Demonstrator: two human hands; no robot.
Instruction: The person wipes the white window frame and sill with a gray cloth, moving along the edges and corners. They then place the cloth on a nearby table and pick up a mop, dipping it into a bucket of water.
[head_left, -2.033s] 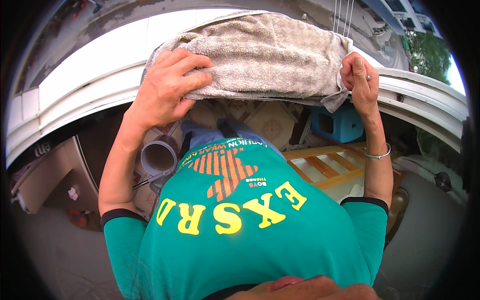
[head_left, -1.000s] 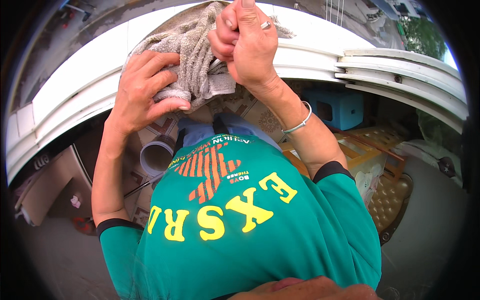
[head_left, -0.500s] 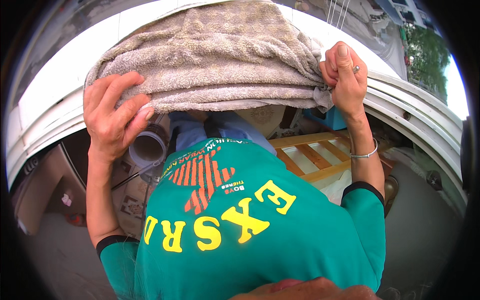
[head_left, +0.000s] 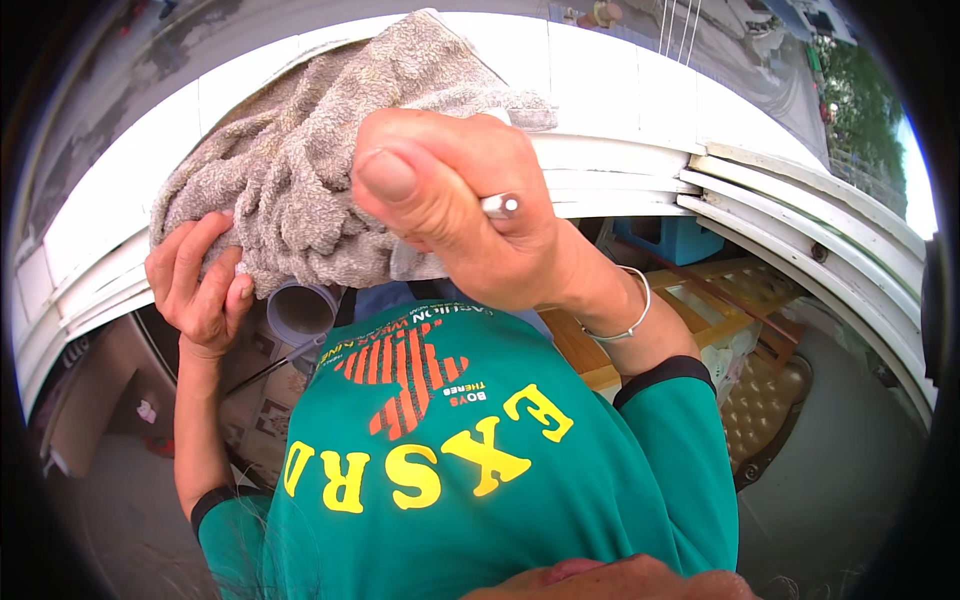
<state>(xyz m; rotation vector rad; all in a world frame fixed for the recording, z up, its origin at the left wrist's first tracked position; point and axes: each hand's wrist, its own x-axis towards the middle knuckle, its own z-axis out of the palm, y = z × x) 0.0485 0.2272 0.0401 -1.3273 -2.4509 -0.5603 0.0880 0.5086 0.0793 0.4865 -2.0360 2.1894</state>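
Observation:
A grey-brown terry towel (head_left: 300,170) lies bunched and wrinkled over a white ledge. My left hand (head_left: 203,285) grips its lower left edge, with fingers curled into the cloth. My right hand (head_left: 465,205) is a closed fist, raised in front of the towel's right part. Out of this fist pokes the end of a thin white rod (head_left: 500,206); the rest of it is hidden by the fingers. Towel cloth shows behind and just below the right fist. Whether those fingers also pinch the towel, I cannot tell.
The white ledge (head_left: 640,110) with window-frame tracks (head_left: 790,185) curves across in front of me. Below it stand a grey bucket (head_left: 302,312) at left, a blue plastic box (head_left: 680,240), a wooden frame (head_left: 700,300) and a tufted brown seat (head_left: 765,410) at right.
My right hand has moved left and closer to the camera, from the towel's right end to its middle. The towel, stretched wide before, is now gathered toward the left. My left hand has dropped slightly.

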